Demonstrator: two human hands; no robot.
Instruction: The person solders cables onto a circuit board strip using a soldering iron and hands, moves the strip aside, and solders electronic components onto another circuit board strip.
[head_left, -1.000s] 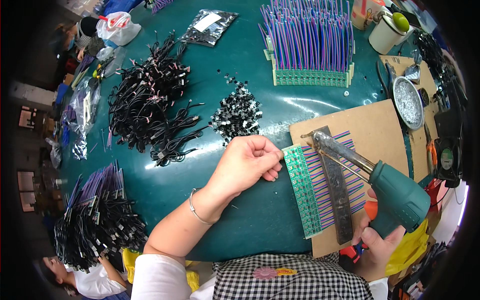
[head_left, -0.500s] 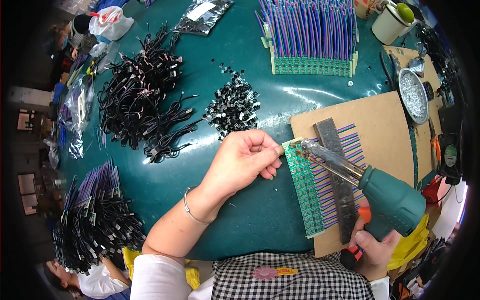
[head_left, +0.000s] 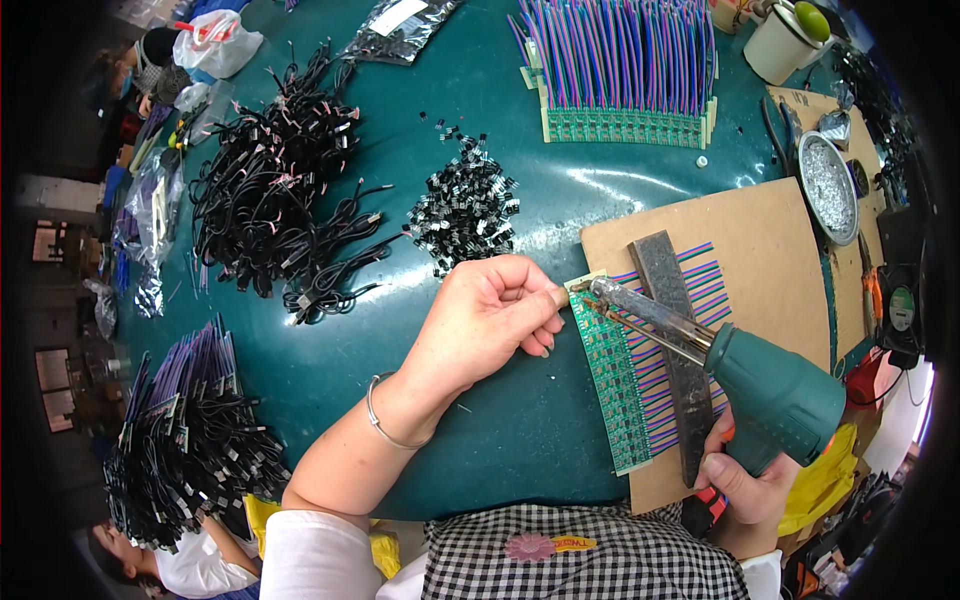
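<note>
My right hand (head_left: 745,480) is wrapped round the handle of a green soldering gun (head_left: 775,390). The gun's hot tip and thin feed tube point left, down to the upper end of a green circuit board panel (head_left: 612,395). At that same corner my left hand (head_left: 495,315) pinches thumb and forefinger together; whatever is between them is too small to make out. Striped thin wires (head_left: 655,405) run from the panel's right edge. A dark metal bar (head_left: 680,350) lies across these wires on a brown board (head_left: 770,260).
Heaps of black cables (head_left: 275,180) and small black-and-silver connectors (head_left: 465,205) lie left on the green table. A finished-looking wired panel (head_left: 625,125) is at the back. A silver bowl (head_left: 828,190), pliers (head_left: 782,130) and a mug (head_left: 778,50) stand right. Another person (head_left: 185,565) sits lower left.
The soldering gun and my right hand have shifted slightly left, bringing the tip a little closer to my left fingertips. My left hand stays in nearly the same place.
</note>
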